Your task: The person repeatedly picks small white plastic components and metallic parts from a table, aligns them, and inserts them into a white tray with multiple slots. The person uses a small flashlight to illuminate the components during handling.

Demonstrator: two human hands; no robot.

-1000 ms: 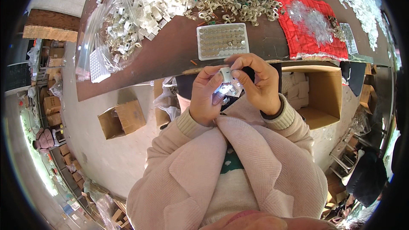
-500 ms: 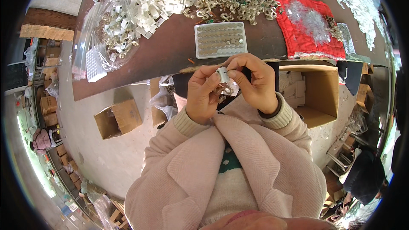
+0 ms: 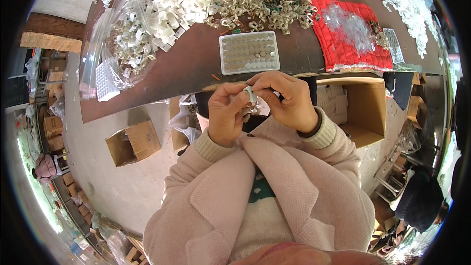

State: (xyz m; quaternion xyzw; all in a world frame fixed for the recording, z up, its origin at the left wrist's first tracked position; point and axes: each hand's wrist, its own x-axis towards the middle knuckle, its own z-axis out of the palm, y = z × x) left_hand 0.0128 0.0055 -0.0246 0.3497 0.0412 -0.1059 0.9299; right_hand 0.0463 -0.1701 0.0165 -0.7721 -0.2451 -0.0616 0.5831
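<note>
A small white plastic case [image 3: 251,95] sits between my two hands just off the table's near edge. My left hand [image 3: 227,114] pinches it from the left with thumb and finger. From the right, my right hand [image 3: 289,102] grips it with thumb and forefinger. Below the case a coil of thin clear wire [image 3: 251,109] hangs by my left fingers. Beyond my hands lies a clear tray [image 3: 249,71] of round pockets, with a few silvery button cells [image 3: 265,54] at its right side.
White plastic cases [image 3: 179,0] and coiled wires [image 3: 260,5] are heaped on the brown table [image 3: 186,59]. A red cloth [image 3: 338,54] carries clear plastic pieces. At left is a clear bag [image 3: 105,44]; cardboard boxes [image 3: 368,110] [image 3: 142,142] stand below.
The view has shifted slightly, so the table appears a little lower and further left. Both hands still hold the case, which has turned a little between my fingers.
</note>
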